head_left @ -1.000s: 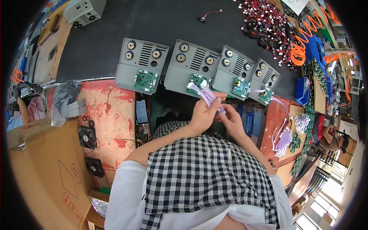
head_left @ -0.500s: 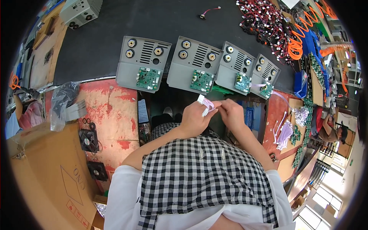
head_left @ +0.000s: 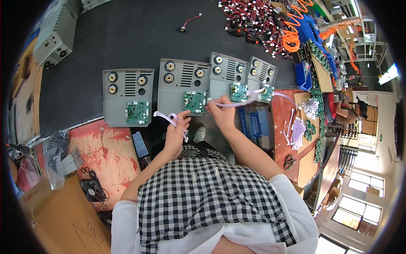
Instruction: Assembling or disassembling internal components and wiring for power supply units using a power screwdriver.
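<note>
Far left: cardboard box (head_left: 63, 216), black fan (head_left: 92, 189) on the worn red tabletop (head_left: 105, 144), grey casing (head_left: 57, 36) up top on the dark bench. Next, first grey panel (head_left: 127, 96) with a green circuit board (head_left: 137, 112) on its lower part.

Bunch of pale purple ribbon cables (head_left: 165, 118) sits in left hand (head_left: 174, 136), between thumb and fingers; white connector ends stick out past the fingertips to the left, more ends show below by the palm. Fingers curled round the bunch, grasping it. Hand raised below the gap between first and second panels, forearm slanting up from lower left.

Second grey panel (head_left: 181, 84), its board (head_left: 195, 102) just left of the right hand (head_left: 224, 115). Single ribbon cable (head_left: 237, 104) pinched between right thumb and fingers near its white connector end; connector at the fingertips, close beside that board, contact unclear. Rest of cable trails right over the hand. Forearm comes up from lower right, angled left.

Third panel (head_left: 224, 80), fourth panel (head_left: 262, 76), each with a board. Far right: cable pile (head_left: 298, 133), scissors (head_left: 289, 162) below it.
</note>
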The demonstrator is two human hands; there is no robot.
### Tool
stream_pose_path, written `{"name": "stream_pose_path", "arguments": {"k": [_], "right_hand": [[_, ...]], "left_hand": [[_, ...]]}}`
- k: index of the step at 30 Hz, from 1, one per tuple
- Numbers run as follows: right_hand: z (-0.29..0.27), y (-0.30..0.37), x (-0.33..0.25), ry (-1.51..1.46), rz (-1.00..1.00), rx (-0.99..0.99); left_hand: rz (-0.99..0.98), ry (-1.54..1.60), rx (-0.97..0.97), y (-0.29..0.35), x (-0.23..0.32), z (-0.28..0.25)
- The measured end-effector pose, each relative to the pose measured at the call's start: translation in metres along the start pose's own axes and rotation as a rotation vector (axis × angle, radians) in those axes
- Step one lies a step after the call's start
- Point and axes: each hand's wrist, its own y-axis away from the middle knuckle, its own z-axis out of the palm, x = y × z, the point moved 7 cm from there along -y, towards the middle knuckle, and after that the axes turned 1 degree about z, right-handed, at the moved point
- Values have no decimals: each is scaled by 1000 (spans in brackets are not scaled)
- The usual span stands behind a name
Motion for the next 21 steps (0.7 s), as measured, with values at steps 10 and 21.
{"name": "stream_pose_path", "arguments": {"k": [10, 21], "right_hand": [[0, -10, -16, 570, -242, 139], [2, -21, 10, 260, 222, 0]], "left_hand": [[-51, 216, -43, -17, 6, -8], [-59, 232, -64, -17, 11, -12]]}}
